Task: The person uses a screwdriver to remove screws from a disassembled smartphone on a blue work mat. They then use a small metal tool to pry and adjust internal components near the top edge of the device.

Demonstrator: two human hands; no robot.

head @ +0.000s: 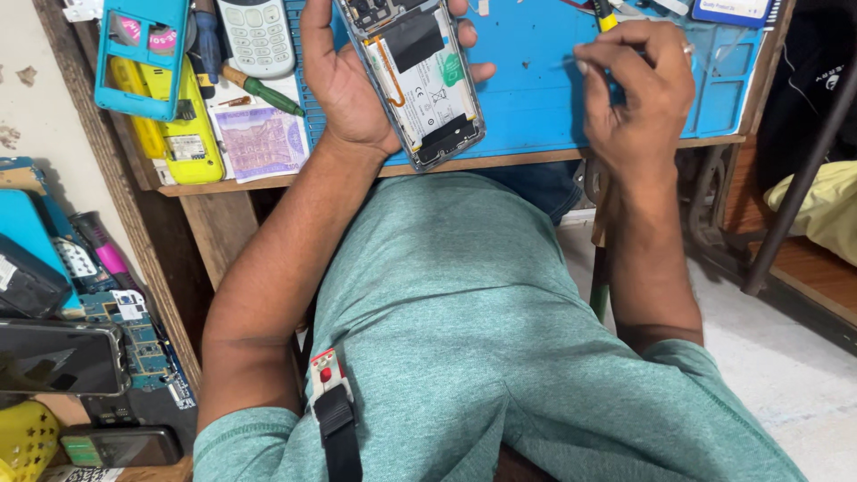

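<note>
My left hand point(344, 85) grips an opened smartphone point(418, 80) with its back cover off, so the white battery and inner parts show. The phone lies tilted over the near edge of a blue work mat point(536, 98). My right hand point(638, 89) rests on the mat to the right, fingers pinched together around a thin tool with a yellow and black handle point(604, 13) that sticks up past the frame top. The tool's tip is hidden behind my fingers.
On the wooden bench left of the mat lie a banknote point(262, 141), a green-handled screwdriver point(263, 91), a keypad phone point(257, 36), a cyan phone frame point(143, 55) and a yellow phone body point(183, 134). Circuit boards and phones point(62, 357) crowd the lower left. A metal leg point(799, 187) stands at the right.
</note>
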